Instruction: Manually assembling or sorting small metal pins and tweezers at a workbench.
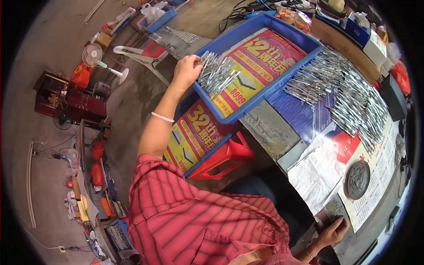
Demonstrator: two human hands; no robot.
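At the left side of the upper blue plastic tray [268, 98], my left hand [187, 69] has its fingers curled against the ends of a heap of thin silvery metal rods [217, 73]. The rods lie loosely side by side on the tray's printed pink and yellow lining. Part of the grip is hidden behind the hand's back. My right hand [332, 233] rests at the near table edge at lower right, fingers loosely bent and apart, with nothing seen in it. Nearest to it are a white crumpled sheet [316, 172] and a dark round disc with a relief pattern [357, 179].
A larger heap of metal rods [353, 97] covers the table's right side, beside cardboard boxes [344, 44]. Below the upper tray are a second lined tray [194, 137] and a red plastic stool [227, 157]. Farther left stand a white chair [132, 52] and a fan [92, 54].
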